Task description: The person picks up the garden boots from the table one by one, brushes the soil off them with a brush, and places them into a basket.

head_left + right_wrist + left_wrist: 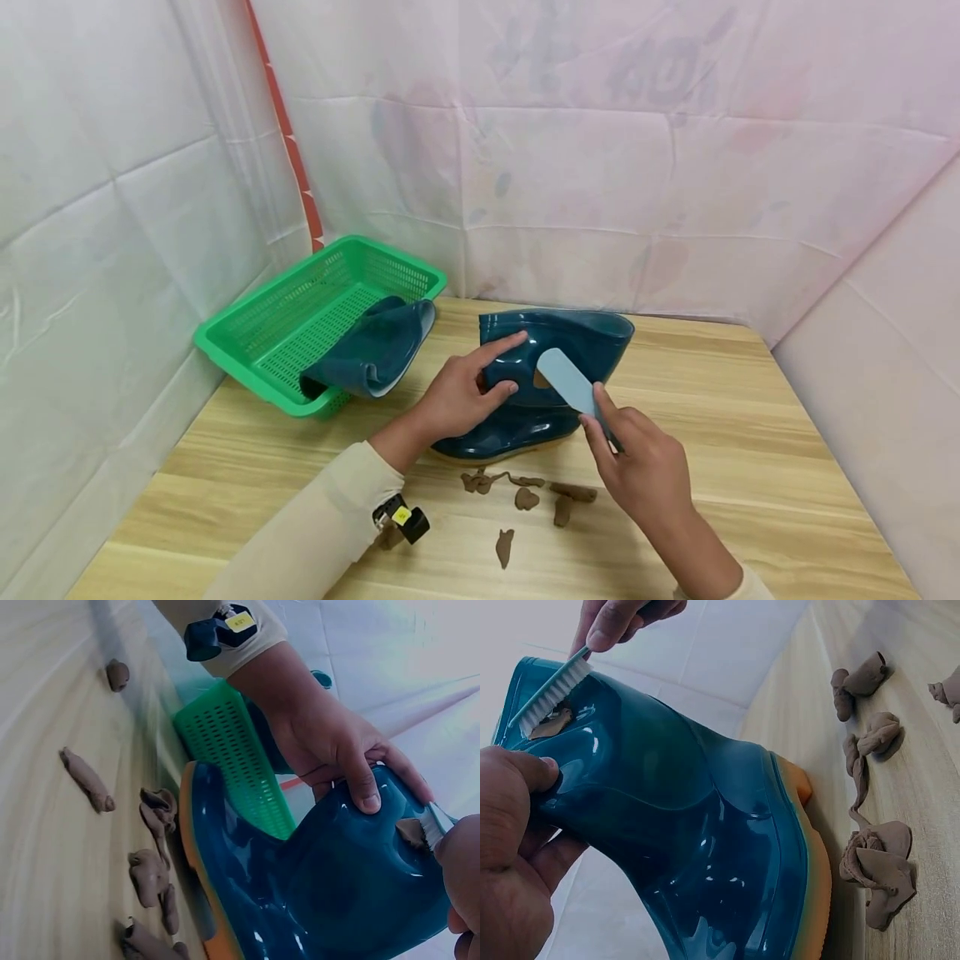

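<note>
Right hand (648, 462) grips a brush (567, 381) at a brown patch (555, 724) on a boot (581, 340); left hand (459, 396) grips its nine o'clock side. Scrubbing seems in hand, likely calling for firm strokes next.

Room at right — left obstacle: basket (311, 335)

The boot (697, 802) under the matt plastic brush (567, 381) looks like smooth, glossy rubber; near it, dull clay (527, 498) on a wood-grained table (720, 408); left of it, a plastic basket (300, 296).
</note>
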The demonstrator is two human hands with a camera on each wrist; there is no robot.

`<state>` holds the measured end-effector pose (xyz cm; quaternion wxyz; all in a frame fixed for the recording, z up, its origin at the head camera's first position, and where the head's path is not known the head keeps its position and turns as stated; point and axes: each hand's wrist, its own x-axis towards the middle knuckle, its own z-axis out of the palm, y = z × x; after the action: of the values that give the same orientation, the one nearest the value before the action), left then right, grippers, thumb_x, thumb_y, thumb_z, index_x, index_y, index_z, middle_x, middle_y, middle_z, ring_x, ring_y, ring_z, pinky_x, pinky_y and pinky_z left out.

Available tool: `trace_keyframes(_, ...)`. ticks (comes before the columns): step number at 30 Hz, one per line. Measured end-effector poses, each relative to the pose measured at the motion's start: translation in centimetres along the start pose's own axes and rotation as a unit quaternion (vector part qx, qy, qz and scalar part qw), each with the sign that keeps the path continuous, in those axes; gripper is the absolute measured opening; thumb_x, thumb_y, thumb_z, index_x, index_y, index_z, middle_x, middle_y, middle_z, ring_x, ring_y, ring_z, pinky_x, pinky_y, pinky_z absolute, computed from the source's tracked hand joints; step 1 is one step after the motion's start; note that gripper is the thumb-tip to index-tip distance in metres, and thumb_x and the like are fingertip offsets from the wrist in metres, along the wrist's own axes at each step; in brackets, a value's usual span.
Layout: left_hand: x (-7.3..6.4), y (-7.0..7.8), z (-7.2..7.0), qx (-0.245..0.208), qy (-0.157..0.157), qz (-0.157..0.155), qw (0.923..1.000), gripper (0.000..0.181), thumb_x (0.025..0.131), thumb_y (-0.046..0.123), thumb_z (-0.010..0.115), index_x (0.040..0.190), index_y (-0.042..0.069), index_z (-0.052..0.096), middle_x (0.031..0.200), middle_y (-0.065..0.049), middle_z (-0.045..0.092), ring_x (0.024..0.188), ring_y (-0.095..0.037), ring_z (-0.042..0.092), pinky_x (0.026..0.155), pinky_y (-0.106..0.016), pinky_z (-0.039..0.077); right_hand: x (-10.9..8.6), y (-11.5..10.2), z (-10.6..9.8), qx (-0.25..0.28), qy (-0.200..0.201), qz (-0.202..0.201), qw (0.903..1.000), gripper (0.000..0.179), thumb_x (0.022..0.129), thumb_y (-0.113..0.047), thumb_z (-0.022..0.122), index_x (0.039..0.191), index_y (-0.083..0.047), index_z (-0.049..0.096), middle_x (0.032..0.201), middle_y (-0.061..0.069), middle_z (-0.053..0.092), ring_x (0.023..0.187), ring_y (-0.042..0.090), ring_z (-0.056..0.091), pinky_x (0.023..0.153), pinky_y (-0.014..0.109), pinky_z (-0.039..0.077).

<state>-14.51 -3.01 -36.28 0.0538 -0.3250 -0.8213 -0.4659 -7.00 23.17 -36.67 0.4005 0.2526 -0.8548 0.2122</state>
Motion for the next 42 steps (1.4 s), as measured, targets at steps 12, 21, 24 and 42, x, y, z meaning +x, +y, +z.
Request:
trace_keyframes(12, -0.1, 0.1, 0.1, -0.017, -0.009, -0.006, 0.9998, 0.067, 0.1, 0.017, 0.07, 0.159, 0.03, 0.041, 0.05, 0.008, 0.033, 0.041, -0.013, 0.037, 0.046, -0.028, 0.038, -0.7, -0.2, -0.6, 0.034, 0.003, -0.014, 0.9993, 0.052, 0.108, -0.042, 0.052, 0.124, 0.004, 0.072, 0.074, 0.008, 0.067, 0.053, 0.006, 0.041, 0.042, 0.019, 0.028)
trace_keyframes(21, -0.1, 0.0, 0.1, -0.02, -0.012, -0.018, 0.9996, 0.067, 0.1, 0.018, 0.07, 0.159, 0.031, 0.04, 0.051, 0.007, 0.038, 0.042, -0.012, 0.04, 0.047, -0.028, 0.039, 0.7, -0.1, -0.6, -0.001, 0.035, -0.003, 0.9994, 0.052, 0.107, -0.041, 0.054, 0.125, 0.005, 0.071, 0.07, 0.01, 0.064, 0.05, 0.008, 0.041, 0.04, 0.023, 0.031)
trace_keyframes(24, -0.1, 0.0, 0.1, -0.023, -0.01, -0.017, 0.9995, 0.067, 0.1, 0.018, 0.07, 0.159, 0.03, 0.039, 0.052, 0.006, 0.04, 0.043, -0.012, 0.041, 0.048, -0.028, 0.04, 0.5, -0.3, -0.5, -0.005, 0.0, 0.011, 0.9999, 0.055, 0.108, -0.044, 0.05, 0.125, 0.004, 0.071, 0.071, 0.008, 0.065, 0.051, 0.005, 0.038, 0.04, 0.021, 0.028)
trace_keyframes(42, 0.0, 0.0, 0.0, -0.016, 0.001, -0.011, 0.9998, 0.068, 0.1, 0.017, 0.07, 0.159, 0.03, 0.04, 0.05, 0.007, 0.035, 0.04, -0.013, 0.037, 0.046, -0.029, 0.038, 0.9, -0.4, -1.1, 0.015, 0.018, 0.003, 0.9997, 0.054, 0.107, -0.042, 0.053, 0.125, 0.005, 0.071, 0.071, 0.01, 0.065, 0.051, 0.01, 0.043, 0.041, 0.025, 0.033)
